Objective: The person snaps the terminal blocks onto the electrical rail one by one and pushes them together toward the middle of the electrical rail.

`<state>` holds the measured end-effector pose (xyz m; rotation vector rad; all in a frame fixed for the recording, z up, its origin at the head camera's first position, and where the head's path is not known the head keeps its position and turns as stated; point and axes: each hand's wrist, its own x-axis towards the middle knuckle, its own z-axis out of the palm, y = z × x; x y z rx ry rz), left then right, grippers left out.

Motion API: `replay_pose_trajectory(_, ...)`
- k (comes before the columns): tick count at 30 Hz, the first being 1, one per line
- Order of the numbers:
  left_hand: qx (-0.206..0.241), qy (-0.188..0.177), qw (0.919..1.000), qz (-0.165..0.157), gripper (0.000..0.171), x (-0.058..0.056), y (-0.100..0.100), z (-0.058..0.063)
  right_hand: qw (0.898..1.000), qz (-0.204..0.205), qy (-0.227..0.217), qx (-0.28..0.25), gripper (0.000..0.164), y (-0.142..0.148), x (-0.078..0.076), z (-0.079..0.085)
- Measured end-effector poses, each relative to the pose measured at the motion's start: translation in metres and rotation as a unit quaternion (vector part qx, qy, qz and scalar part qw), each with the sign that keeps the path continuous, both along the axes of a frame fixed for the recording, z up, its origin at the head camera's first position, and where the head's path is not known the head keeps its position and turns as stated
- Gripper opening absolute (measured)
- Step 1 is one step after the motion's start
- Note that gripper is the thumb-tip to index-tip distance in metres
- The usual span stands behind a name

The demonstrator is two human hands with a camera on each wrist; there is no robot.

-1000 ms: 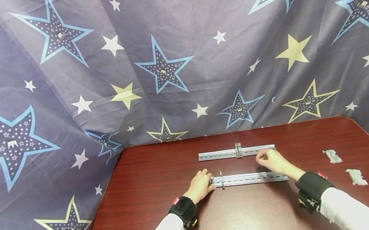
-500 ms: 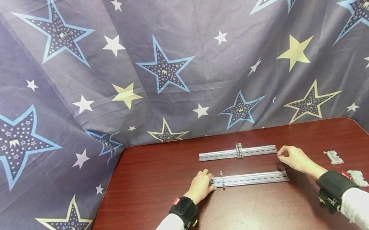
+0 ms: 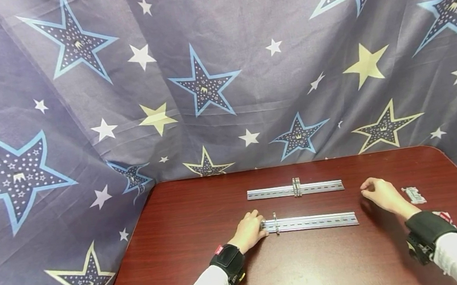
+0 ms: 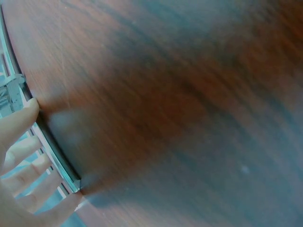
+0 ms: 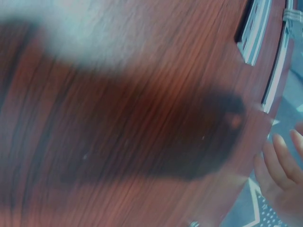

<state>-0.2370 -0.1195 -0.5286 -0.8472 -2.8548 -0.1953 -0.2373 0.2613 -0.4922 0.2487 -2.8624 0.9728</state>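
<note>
My left hand (image 3: 248, 232) holds the left end of the nearer slotted metal DIN rail (image 3: 315, 221). In the left wrist view the thumb lies along one edge of this rail (image 4: 57, 158) and the fingers reach across to the other side. A thin terminal block (image 3: 276, 223) stands on the rail just right of that hand. My right hand (image 3: 382, 194) hovers right of both rails, fingers loosely bent, with nothing seen in it. Closest to it lies a loose pale grey terminal block (image 3: 413, 195); another beyond the wrist is mostly hidden by the strap.
A second DIN rail (image 3: 269, 193) lies farther back, parallel to the first, with terminal blocks (image 3: 297, 187) clipped side by side near its middle. The reddish-brown table (image 3: 193, 204) ends at a star-patterned curtain (image 3: 218, 129).
My right hand has moved right, from above the rails to beside the loose terminal blocks, its wrist now covering one of them. The left hand has stayed on the rail's end.
</note>
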Motion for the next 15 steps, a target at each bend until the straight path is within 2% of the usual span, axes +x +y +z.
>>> replay_pose_trajectory(11,0.0,-0.005,1.0,0.004,0.03,-0.001,0.0,-0.002,0.998,-0.046,0.022,0.022,0.013,0.026,0.001,-0.001)
replay_pose_trajectory(15,0.001,-0.006,1.0,0.004,0.03,-0.001,0.0,-0.002,0.998,-0.06,0.013,0.026,0.016,0.034,0.002,-0.002)
